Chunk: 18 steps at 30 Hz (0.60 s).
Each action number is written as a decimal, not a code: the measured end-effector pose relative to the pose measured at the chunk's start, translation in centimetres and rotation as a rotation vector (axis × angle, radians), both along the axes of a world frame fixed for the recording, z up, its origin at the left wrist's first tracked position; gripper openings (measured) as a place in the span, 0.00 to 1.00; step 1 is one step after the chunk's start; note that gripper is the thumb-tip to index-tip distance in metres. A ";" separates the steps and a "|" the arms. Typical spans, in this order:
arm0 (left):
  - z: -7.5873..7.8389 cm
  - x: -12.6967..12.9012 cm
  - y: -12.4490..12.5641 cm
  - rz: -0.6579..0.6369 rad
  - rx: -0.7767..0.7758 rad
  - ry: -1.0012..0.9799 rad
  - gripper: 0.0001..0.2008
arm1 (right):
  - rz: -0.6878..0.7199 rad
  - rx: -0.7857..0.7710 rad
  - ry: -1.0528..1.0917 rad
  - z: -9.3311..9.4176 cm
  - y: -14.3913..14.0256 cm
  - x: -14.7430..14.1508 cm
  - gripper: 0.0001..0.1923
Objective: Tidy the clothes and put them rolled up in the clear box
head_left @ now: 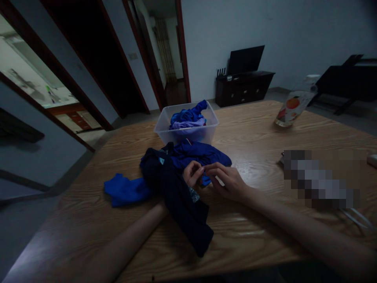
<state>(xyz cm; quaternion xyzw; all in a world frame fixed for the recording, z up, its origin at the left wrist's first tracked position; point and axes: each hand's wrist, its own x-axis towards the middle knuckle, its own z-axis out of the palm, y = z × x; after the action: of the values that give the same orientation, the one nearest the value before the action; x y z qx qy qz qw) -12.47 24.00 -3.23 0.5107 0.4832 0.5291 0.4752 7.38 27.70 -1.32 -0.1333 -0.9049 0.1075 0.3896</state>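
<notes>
Hands meet at the middle of the desk (265, 129). My left hand (192, 173) and right hand (228, 181) pinch narrow fingers on a blue cloth edge between them. I see the dark garment (176, 196) draped over my left wrist, its length running toward me; a clear bin (188, 124) sits behind.

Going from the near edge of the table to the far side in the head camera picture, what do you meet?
Dark navy garment → left hand and right hand pinching blue cloth → blue garment → clear plastic bin of clothes → TV stand.
</notes>
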 end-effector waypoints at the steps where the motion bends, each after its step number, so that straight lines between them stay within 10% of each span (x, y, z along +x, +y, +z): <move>1: -0.1 0.0 0.0 -0.010 -0.007 -0.002 0.23 | 0.002 0.017 0.003 0.0 0.0 0.0 0.12; 18: 0.9 -0.3 -0.8 0.022 -0.095 -0.028 0.16 | -0.022 0.230 -0.147 0.3 -0.3 -0.1 0.08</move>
<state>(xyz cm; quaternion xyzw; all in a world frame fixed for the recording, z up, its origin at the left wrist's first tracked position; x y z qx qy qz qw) -12.81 23.22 -2.34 0.4748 0.5066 0.5177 0.4999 7.28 27.37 -1.05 -0.1052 -0.9359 -0.0111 0.3361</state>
